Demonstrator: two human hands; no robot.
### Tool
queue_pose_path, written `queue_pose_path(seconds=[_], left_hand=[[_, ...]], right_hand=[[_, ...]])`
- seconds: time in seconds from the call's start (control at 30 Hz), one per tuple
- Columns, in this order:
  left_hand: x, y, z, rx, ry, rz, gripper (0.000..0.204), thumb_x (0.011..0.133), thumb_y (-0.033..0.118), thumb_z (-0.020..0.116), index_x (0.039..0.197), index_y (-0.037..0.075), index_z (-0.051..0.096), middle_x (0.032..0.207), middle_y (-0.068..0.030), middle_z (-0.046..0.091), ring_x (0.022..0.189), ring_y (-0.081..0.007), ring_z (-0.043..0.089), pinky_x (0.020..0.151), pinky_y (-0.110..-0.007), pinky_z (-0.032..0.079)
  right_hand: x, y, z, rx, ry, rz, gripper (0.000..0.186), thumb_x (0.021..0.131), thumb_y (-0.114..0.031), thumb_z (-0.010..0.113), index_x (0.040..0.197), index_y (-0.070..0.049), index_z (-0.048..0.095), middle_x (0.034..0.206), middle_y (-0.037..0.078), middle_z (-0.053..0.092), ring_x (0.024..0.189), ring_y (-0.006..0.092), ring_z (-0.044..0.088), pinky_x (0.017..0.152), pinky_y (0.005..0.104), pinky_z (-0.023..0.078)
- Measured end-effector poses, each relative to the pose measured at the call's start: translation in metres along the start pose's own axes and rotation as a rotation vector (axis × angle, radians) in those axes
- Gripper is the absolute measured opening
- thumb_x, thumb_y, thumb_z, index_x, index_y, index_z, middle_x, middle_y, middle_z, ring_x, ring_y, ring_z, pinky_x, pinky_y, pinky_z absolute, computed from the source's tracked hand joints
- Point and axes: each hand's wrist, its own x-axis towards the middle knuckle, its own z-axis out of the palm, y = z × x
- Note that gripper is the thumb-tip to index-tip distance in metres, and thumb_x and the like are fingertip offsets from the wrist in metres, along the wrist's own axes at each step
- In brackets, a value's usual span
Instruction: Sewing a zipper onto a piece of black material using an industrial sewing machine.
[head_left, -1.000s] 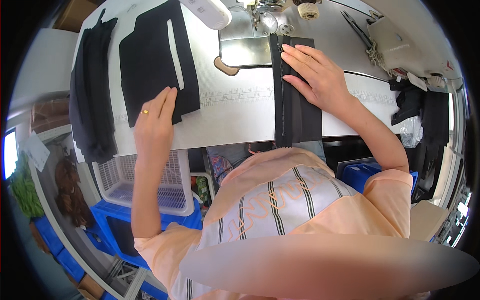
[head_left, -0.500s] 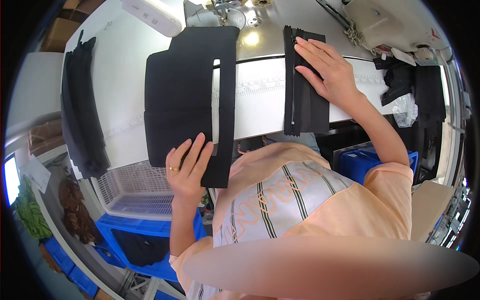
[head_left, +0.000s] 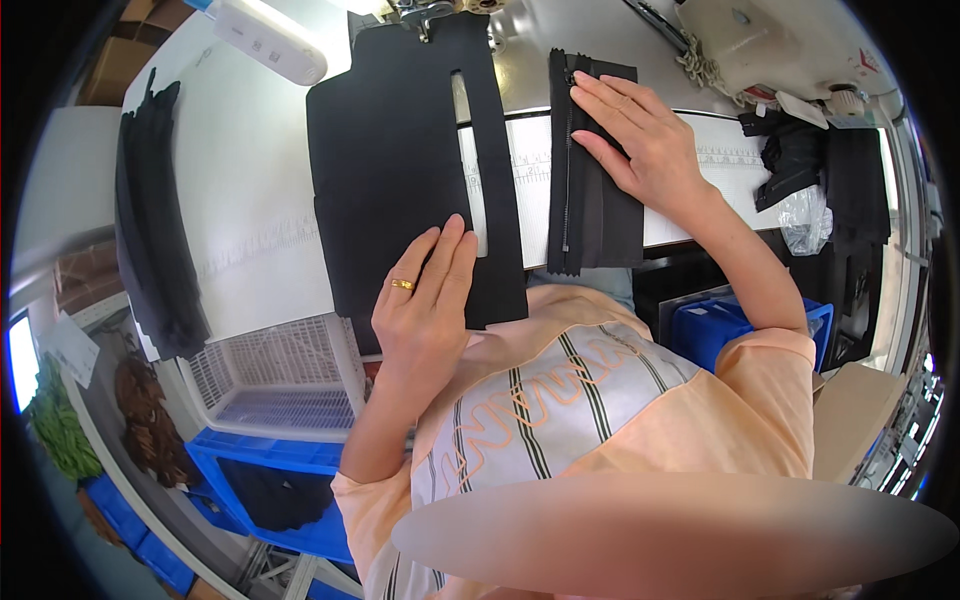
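Slit panel (head_left: 400, 170) now beside zipper (head_left: 590, 160)

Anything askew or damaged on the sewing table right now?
Nothing looks damaged or spilled. The black fabric panel lies flat under the left hand, its long narrow slot a clean cut, though its lower edge overhangs the table. The zipper strip lies straight under the right hand.
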Motion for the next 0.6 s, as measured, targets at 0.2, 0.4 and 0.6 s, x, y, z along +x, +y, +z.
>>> queue_pose_path(seconds=[0.2,0.4,0.6], left_hand=[[0.011,0.003,-0.011,-0.08,-0.006,-0.04,0.039,0.07,0.008,0.07,0.107,-0.003,0.07,0.115,-0.0117,0.069,0.096,-0.0244,0.064,0.081,-0.032,0.053],[0.019,-0.005,-0.037,-0.267,0.057,-0.018,0.049,0.064,0.019,0.073,0.107,-0.002,0.071,0.116,-0.0126,0.068,0.093,-0.025,0.063,0.081,-0.033,0.052],[0.013,-0.011,-0.028,-0.254,0.012,0.029,0.043,0.066,0.013,0.069,0.106,-0.001,0.071,0.114,-0.0106,0.067,0.093,-0.024,0.062,0.082,-0.038,0.049]], right_hand=[[0.006,-0.009,0.0,0.031,-0.042,0.006,0.039,0.081,-0.021,0.074,0.117,-0.009,0.066,0.125,0.002,0.064,0.11,0.023,0.061,0.087,0.0333,0.053],[0.034,-0.032,0.023,0.104,-0.055,-0.102,0.039,0.081,-0.026,0.072,0.112,-0.004,0.066,0.123,0.005,0.063,0.113,0.024,0.056,0.093,0.0368,0.049],[0.052,-0.037,0.036,0.134,-0.102,-0.178,0.035,0.073,-0.018,0.074,0.104,-0.001,0.067,0.118,0.008,0.063,0.115,0.0256,0.054,0.096,0.0382,0.048]])
